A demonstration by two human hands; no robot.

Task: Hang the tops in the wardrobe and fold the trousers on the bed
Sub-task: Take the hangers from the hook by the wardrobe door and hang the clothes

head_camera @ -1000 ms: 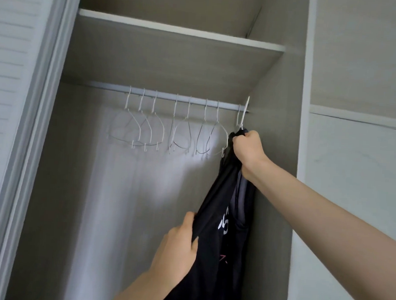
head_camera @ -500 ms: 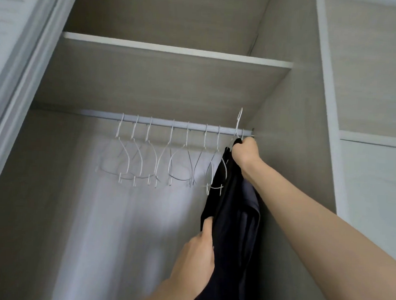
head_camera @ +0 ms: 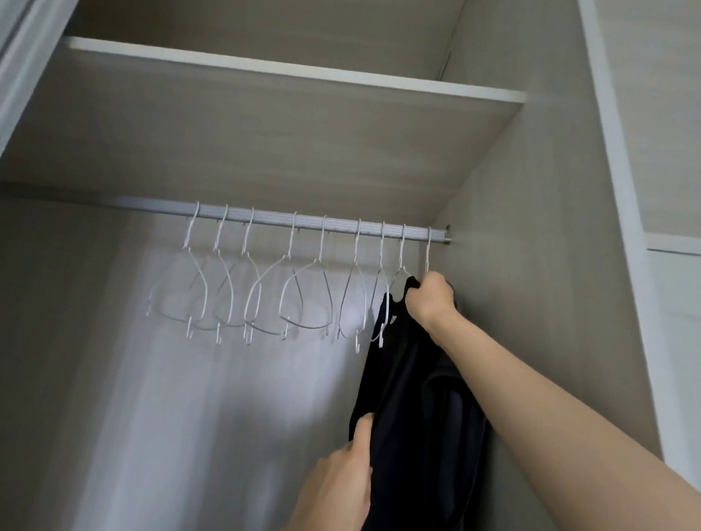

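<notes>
Head view shows an open wardrobe (head_camera: 508, 201) with one rail (head_camera: 310, 224) under one shelf (head_camera: 270, 71), and eight empty white hangers (head_camera: 298, 295) hang along it from left to right. At the rail's right end a ninth hanger (head_camera: 428, 249) carries one black top (head_camera: 415, 392), hooked on just beside the side wall. Low down, the left hand (head_camera: 339, 486) pinches the top's left edge, while the right hand (head_camera: 431, 299) grips its collar just under the hook.

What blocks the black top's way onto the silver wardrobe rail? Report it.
Nothing visible does. The white hanger hook carrying the black top already sits over the silver rail, right of the empty white wire hangers; right hand grips its neck.
</notes>
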